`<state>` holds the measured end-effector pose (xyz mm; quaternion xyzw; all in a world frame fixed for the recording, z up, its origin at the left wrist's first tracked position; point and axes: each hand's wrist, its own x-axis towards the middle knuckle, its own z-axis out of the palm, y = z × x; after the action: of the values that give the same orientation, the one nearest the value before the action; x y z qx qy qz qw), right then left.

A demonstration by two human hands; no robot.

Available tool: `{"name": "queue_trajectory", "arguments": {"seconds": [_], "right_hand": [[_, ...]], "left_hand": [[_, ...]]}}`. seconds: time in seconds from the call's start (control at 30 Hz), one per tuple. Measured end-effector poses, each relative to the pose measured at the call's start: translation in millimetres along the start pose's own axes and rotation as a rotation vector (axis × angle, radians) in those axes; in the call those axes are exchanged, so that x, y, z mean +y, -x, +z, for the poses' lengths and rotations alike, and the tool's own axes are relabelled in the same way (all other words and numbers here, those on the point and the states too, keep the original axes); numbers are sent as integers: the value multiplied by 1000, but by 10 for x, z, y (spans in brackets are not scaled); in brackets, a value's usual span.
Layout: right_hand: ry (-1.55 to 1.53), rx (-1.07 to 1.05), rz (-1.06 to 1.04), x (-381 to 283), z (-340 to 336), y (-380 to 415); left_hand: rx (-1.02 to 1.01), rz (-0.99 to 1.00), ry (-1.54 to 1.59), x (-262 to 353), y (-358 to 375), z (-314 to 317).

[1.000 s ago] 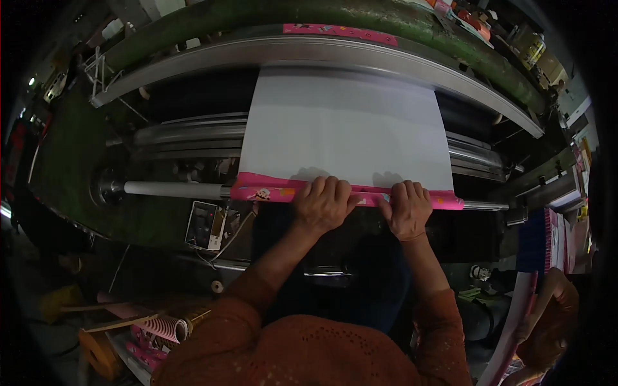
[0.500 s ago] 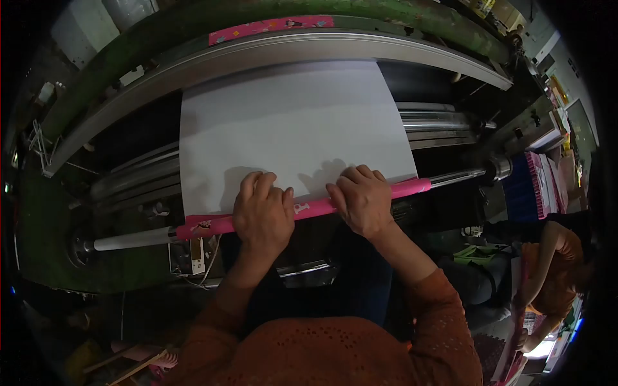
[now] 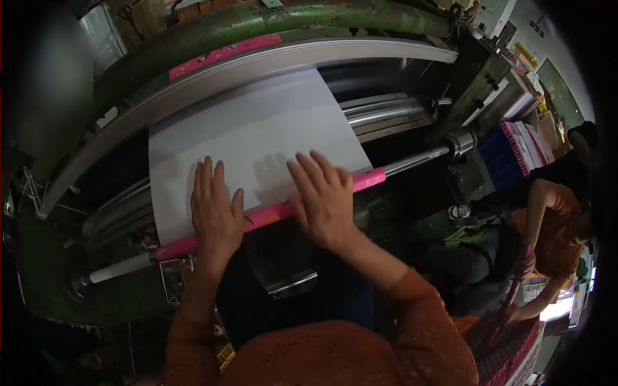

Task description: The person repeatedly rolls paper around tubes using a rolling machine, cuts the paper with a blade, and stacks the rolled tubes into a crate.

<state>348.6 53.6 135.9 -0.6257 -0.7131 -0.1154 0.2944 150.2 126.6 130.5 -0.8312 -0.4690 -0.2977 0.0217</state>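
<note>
A wide sheet with its white side up (image 3: pixel 238 128) comes down from under a metal bar onto a narrow roll showing pink print (image 3: pixel 270 214). The roll sits on a metal shaft (image 3: pixel 418 159). My left hand (image 3: pixel 217 215) lies over the left part of the roll, fingers straight and pointing up the sheet. Over the right part of the roll is my right hand (image 3: pixel 324 202), its fingers stretched and slightly spread. Neither hand is wrapped round anything. Whether the palms press on the roll cannot be made out.
The long metal bar (image 3: pixel 257 58) spans the machine, with a green beam (image 3: pixel 283 29) behind it and a pink printed strip (image 3: pixel 225 55) between. Steel rollers (image 3: pixel 386 112) lie to the right. A co-worker in an orange top (image 3: pixel 553 219) handles something pink at far right.
Both hands have gone from curled round the pink roll to flat with fingers stretched forward. The whole view has turned and shifted, moving the machine leftward in the picture.
</note>
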Motion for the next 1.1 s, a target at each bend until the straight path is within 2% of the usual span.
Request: {"name": "queue_trajectory", "arguments": {"seconds": [0.03, 0.1, 0.17, 0.23, 0.27, 0.33, 0.37, 0.4, 0.47, 0.5, 0.6, 0.63, 0.67, 0.7, 0.77, 0.8, 0.83, 0.87, 0.9, 0.97, 1.03, 1.1], "right_hand": [[-1, 6, -8, 10, 34, 79], [5, -95, -40, 77, 177, 172], [-28, -103, 17, 73, 213, -128], [-8, -14, 74, 128, 255, -375], [6, 66, 100, 165, 305, -496], [0, 120, 81, 236, 311, -419], [-16, 183, 63, 251, 301, -410], [-45, 165, 27, 141, 221, -149], [-67, -7, 47, -60, 167, 271], [-9, 20, 44, 0, 227, 244], [17, 4, 64, 78, 240, -209], [35, 76, 75, 120, 242, -388], [66, 160, 31, 233, 312, -572], [95, 245, -3, 337, 355, -754], [-41, 373, 45, 381, 171, -1122], [-7, 484, 27, 380, 26, -1343], [-71, 597, 101, 396, -28, -1589], [-139, 548, 191, 347, -205, -1794], [-207, 498, 286, 294, -363, -1995], [-20, 430, 460, 323, -417, -2442], [-125, 291, 457, 515, -302, -2777], [-214, 455, 337, 349, -222, -2702]], "left_hand": [[9, -2, -4, -32, 2, -23], [309, 110, 17, -71, 94, -81], [292, 216, 10, 134, 375, 28], [-36, 142, -199, 294, 464, 184], [-35, 133, -193, 290, 413, 189], [11, 149, -106, 212, 60, 119], [100, 156, -104, 171, -40, 75], [111, 152, -106, 102, -84, 29], [343, 249, -83, -15, -141, -47], [361, 265, -2, 33, -32, -83], [316, 495, 106, 248, 671, 48], [222, 488, 123, 242, 864, 71], [119, 474, 149, 236, 1071, 108], [132, 461, 140, 179, 1254, 181], [-57, 240, 225, -36, 1488, 405], [-40, 231, 220, -143, 1613, 485], [-133, 128, 158, -253, 1749, 551], [-229, 29, 95, -328, 1844, 594], [-226, 29, 91, -368, 1903, 612], [-279, 61, 60, -431, 1981, 624], [-287, 51, 78, -431, 1931, 648], [-309, 48, 102, -431, 1885, 663]]}}
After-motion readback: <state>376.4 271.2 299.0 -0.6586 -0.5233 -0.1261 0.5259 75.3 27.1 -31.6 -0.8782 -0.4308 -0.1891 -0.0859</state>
